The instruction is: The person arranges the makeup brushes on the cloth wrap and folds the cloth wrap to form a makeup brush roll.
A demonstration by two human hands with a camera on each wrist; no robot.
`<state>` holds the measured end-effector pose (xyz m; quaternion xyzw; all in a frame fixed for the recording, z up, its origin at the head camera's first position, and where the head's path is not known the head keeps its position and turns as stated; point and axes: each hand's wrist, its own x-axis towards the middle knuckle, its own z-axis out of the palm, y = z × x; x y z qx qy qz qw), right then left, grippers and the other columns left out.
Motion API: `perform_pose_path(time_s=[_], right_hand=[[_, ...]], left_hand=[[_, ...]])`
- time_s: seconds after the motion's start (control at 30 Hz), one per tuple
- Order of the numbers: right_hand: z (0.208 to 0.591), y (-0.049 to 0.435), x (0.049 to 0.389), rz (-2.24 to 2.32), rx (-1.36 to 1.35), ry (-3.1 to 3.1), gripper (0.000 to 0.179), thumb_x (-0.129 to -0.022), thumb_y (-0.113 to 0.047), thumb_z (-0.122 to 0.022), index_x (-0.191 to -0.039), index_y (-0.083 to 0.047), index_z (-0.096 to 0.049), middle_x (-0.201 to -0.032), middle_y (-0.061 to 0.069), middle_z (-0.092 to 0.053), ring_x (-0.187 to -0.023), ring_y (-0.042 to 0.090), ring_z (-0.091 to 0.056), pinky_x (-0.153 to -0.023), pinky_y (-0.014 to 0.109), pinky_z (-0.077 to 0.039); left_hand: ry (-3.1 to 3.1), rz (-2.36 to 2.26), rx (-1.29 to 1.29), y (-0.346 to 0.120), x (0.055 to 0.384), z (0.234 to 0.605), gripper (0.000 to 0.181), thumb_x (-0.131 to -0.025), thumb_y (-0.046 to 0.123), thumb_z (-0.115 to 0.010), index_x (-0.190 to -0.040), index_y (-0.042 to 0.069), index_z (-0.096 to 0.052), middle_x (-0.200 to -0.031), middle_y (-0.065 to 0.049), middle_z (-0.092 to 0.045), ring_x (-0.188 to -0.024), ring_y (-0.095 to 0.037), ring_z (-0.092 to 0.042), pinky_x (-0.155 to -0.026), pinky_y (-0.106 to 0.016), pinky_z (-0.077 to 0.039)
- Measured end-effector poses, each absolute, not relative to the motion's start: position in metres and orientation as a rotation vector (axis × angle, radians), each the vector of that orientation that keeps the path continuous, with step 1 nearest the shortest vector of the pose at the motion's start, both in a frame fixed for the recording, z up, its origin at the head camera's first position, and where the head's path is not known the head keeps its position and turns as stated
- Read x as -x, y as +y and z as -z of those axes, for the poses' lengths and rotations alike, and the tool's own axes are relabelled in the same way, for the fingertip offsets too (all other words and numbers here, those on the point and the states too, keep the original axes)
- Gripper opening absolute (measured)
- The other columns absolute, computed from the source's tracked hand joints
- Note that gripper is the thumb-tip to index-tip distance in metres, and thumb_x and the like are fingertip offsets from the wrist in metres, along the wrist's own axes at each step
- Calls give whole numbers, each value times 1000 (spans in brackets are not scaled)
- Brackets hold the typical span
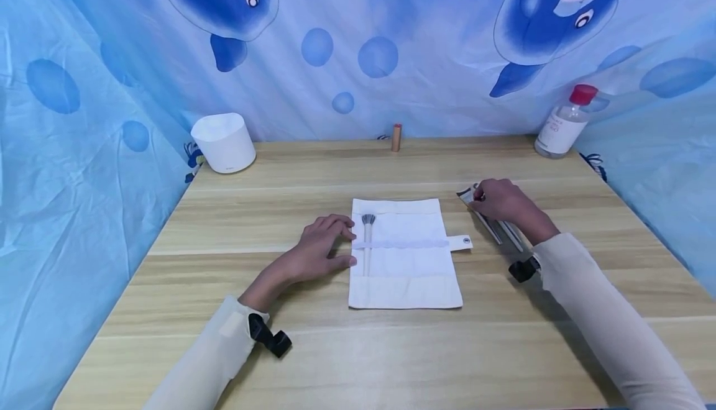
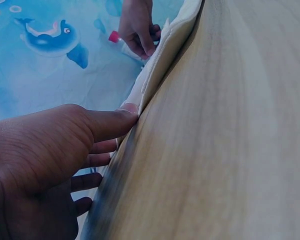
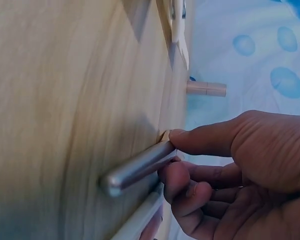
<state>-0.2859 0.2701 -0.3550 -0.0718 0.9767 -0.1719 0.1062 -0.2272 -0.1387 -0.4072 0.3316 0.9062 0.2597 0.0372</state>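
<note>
A white cloth brush roll (image 1: 407,291) lies unfolded, its snap tab (image 1: 461,243) pointing right. One makeup brush (image 1: 367,236) with dark bristles sits under its band near the left side. My left hand (image 1: 321,248) rests at the roll's left edge, thumb and fingers spread apart; in the left wrist view the thumb tip touches the cloth edge. To the right of the roll, my right hand (image 1: 500,203) pinches a silver-handled brush (image 3: 140,167) between thumb and fingers, close over the wood. A paler handle (image 3: 140,217) shows beside it, partly hidden by the fingers.
A white cup-like container (image 1: 225,144) stands at the back left. A small brown tube (image 1: 396,138) is upright at the back middle. At the back right leans a clear bottle (image 1: 561,125) with a red cap. A blue dolphin-print curtain (image 1: 358,12) hangs behind the wooden table (image 1: 358,360).
</note>
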Motion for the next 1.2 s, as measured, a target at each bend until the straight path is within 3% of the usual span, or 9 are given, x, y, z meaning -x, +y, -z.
perform_pose_path(time_s=[0.17, 0.43, 0.73, 1.2], right_hand=[[357, 267, 285, 569, 276, 2873, 23, -96, -21, -64, -106, 0, -60, -72, 7, -62, -62, 18, -58, -68, 38, -46], [356, 262, 286, 635, 317, 2900, 24, -93, -23, -63, -106, -4, -57, -89, 9, -62, -76, 23, -53, -70, 38, -44], [349, 256, 287, 857, 332, 2923, 33, -99, -26, -58, -122, -3, -49, -104, 15, -61, -79, 26, -58, -64, 39, -46], [338, 238, 279, 1186, 487, 2918, 32, -98, -24, -63, -121, -4, -52, -99, 12, -65, -84, 23, -62, -73, 37, -47]], left_hand=[[2785, -804, -1026, -139, 226, 408, 43, -92, 39, -73, -123, 12, -60, -149, -4, -43, -137, -30, -34, -107, -58, -24], [2778, -806, -1029, -138, 226, 408, 43, -93, 38, -73, -124, 12, -59, -149, -4, -43, -138, -30, -33, -107, -60, -23], [2781, -792, -1002, -139, 225, 407, 43, -93, 38, -73, -124, 12, -59, -149, -4, -42, -139, -28, -32, -109, -58, -22], [2781, -803, -1024, -138, 225, 406, 44, -92, 39, -73, -124, 12, -60, -149, -5, -43, -139, -30, -33, -108, -59, -23]])
